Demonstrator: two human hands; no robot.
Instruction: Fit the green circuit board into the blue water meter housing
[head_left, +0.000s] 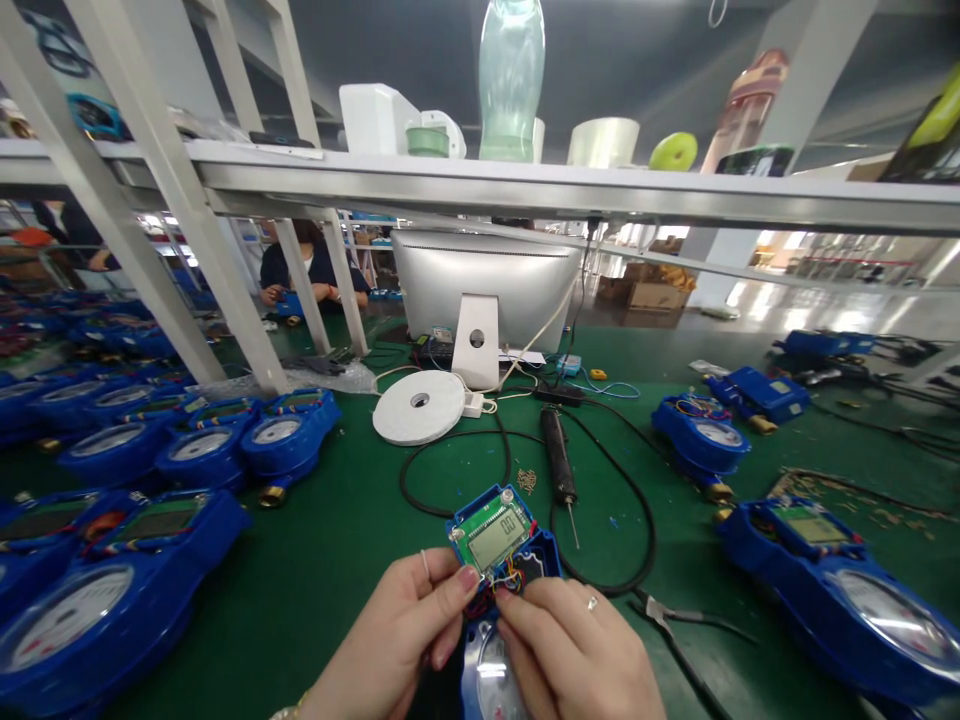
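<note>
A blue water meter [504,560] lies at the near edge of the green table [330,560], its lid off and a green circuit board with an LCD display [493,535] showing on top. My left hand [409,625] grips the meter's left side, thumb at the board's lower edge. From the right, my right hand [574,650] holds the body, its fingertips at the coloured wires [504,578] below the display. The meter's round dial [491,670] shows between my hands.
Rows of blue meters [202,450] fill the left side; more meters [840,590] lie right. An electric screwdriver [559,460] with black cable, small screws [527,481], pliers [667,615], a white tape roll [420,405] and a monitor's back [484,285] sit ahead. A person [307,270] works beyond.
</note>
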